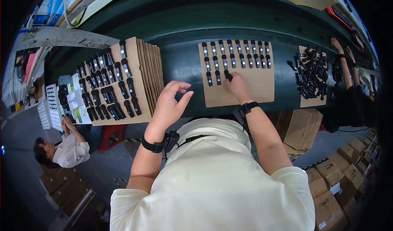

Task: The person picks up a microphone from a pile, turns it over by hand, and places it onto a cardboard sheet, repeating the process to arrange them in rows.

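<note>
A cardboard sheet [254,87] lies on the green bench in front of me, with rows of small clip-on microphones [224,62], black at the top and with a pale round spot. My right hand [238,87] is over the sheet, its fingers closed on a black microphone [228,75] at the end of the third, shorter row. Its lower part is hidden by my fingers. Left of the sheet, my left hand [174,98] hangs empty above the bench edge, thumb and fingers apart.
At left stands a stack of cardboard sheets [149,75], the top one covered with similar microphones. On the right a loose heap of microphones [311,73] lies on cardboard. People work at both sides. Cardboard boxes [329,208] stand on the floor at right; a red stool [111,137] is at left.
</note>
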`<action>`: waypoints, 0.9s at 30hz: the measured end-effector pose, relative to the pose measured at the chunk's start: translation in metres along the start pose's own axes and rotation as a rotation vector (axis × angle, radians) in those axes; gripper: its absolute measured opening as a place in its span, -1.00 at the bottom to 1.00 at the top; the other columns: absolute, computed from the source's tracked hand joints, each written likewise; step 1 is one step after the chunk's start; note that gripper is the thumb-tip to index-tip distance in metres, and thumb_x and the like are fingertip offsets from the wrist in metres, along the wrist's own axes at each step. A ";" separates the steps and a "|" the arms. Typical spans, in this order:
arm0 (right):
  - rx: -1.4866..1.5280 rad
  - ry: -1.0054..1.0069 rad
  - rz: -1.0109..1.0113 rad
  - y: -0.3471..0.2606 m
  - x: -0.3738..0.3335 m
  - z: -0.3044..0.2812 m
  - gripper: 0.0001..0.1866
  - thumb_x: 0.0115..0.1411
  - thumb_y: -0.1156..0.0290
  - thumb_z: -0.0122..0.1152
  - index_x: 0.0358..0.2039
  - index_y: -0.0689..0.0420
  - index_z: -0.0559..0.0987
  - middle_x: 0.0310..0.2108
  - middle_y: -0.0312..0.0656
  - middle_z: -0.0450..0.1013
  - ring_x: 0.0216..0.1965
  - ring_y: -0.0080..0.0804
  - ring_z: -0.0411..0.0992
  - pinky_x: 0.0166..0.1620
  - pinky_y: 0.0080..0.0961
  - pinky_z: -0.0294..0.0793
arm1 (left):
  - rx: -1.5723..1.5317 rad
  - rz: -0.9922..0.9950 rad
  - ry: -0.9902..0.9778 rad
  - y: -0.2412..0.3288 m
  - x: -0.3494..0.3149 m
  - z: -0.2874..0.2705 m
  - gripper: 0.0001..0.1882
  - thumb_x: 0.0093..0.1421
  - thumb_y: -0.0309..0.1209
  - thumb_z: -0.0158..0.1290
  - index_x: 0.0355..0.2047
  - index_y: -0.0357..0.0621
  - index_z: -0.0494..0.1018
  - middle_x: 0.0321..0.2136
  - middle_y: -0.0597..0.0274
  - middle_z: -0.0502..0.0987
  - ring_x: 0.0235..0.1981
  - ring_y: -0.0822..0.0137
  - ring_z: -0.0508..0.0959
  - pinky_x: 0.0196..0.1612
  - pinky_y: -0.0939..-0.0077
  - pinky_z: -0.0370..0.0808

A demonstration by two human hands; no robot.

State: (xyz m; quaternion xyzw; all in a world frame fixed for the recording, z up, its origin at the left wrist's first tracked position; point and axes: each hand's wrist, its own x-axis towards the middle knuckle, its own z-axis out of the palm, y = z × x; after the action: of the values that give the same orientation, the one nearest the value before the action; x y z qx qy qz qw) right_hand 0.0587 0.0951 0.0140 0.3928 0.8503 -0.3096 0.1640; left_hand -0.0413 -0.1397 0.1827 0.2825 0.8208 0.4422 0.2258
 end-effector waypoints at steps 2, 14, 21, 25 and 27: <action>0.004 0.006 0.000 0.000 0.000 0.001 -0.61 0.09 0.27 0.23 -0.08 0.16 0.54 -0.20 0.04 0.56 -0.14 0.01 0.53 -0.11 -0.15 0.53 | -0.004 -0.011 -0.021 -0.001 0.000 -0.001 -0.78 0.17 -0.46 0.17 -0.18 -0.27 0.50 -0.25 0.11 0.52 -0.26 0.28 0.55 -0.26 0.48 0.47; 0.376 0.115 -0.535 -0.027 -0.069 -0.073 -0.73 0.13 0.57 0.22 -0.12 0.20 0.50 -0.28 -0.07 0.51 -0.23 -0.23 0.53 -0.23 -0.42 0.50 | -0.075 0.149 -0.082 0.018 0.010 0.011 -0.75 0.15 -0.45 0.18 -0.16 -0.24 0.49 -0.23 0.08 0.53 -0.24 0.21 0.56 -0.19 0.43 0.49; 0.360 0.221 -0.825 -0.069 -0.145 -0.153 -0.66 0.03 0.64 0.31 -0.15 0.16 0.53 -0.26 -0.17 0.51 -0.24 -0.33 0.52 -0.27 -0.53 0.47 | -0.087 0.341 -0.132 0.074 0.018 0.014 -0.70 0.09 -0.47 0.22 -0.15 -0.24 0.51 -0.25 0.10 0.57 -0.22 0.22 0.56 0.00 0.31 0.44; 0.494 0.263 -0.945 -0.074 -0.164 -0.176 -0.64 -0.03 0.65 0.35 -0.17 0.18 0.54 -0.30 -0.18 0.50 -0.29 -0.32 0.49 -0.29 -0.54 0.43 | -0.089 0.513 -0.092 0.093 0.013 0.010 -0.70 0.03 -0.50 0.25 -0.19 -0.26 0.53 -0.30 0.12 0.59 -0.26 0.24 0.57 0.09 0.20 0.40; 0.567 0.273 -0.979 -0.074 -0.172 -0.186 -0.63 -0.05 0.66 0.35 -0.18 0.19 0.54 -0.32 -0.18 0.50 -0.31 -0.31 0.47 -0.29 -0.54 0.41 | -0.092 0.582 -0.058 0.100 0.010 0.009 -0.69 0.01 -0.51 0.26 -0.20 -0.26 0.53 -0.32 0.13 0.60 -0.29 0.24 0.58 0.11 0.14 0.38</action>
State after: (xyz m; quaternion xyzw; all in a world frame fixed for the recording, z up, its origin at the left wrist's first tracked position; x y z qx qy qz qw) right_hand 0.1053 0.0827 0.2735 0.0187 0.8301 -0.5117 -0.2210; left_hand -0.0174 -0.0827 0.2625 0.5078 0.6777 0.5168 0.1256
